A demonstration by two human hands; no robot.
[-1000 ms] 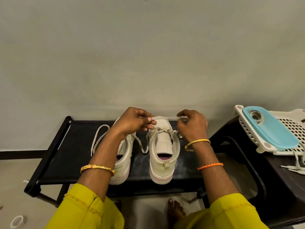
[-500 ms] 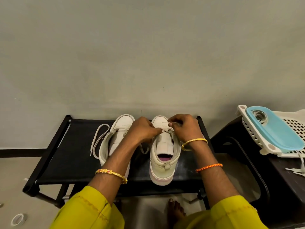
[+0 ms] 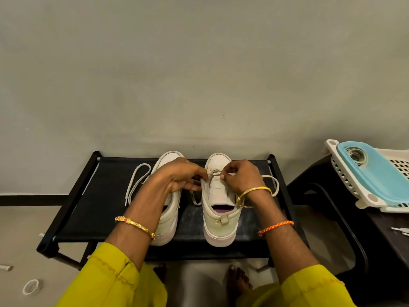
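Two white sneakers stand side by side, toes to the wall, on a low black rack [image 3: 93, 196]. My left hand [image 3: 179, 178] reaches over the left sneaker [image 3: 168, 220] and pinches the white lace [image 3: 211, 172] near the toe end of the right sneaker [image 3: 219, 224]. My right hand [image 3: 241, 177] pinches the same lace from the right side. A loop of this lace [image 3: 273, 185] trails off to the right of my wrist. Off to the left of the left sneaker lies its loose lace [image 3: 137, 180].
A dark table [image 3: 380, 235] stands at the right with a white perforated basket [image 3: 345, 180] and a blue lid [image 3: 371, 173] on it. A roll of tape [image 3: 32, 286] lies on the floor at lower left. The grey wall is right behind the rack.
A second ago both hands held the lace stretched above the right sneaker. They have come down to its eyelets, and a loop of lace now lies to the right.
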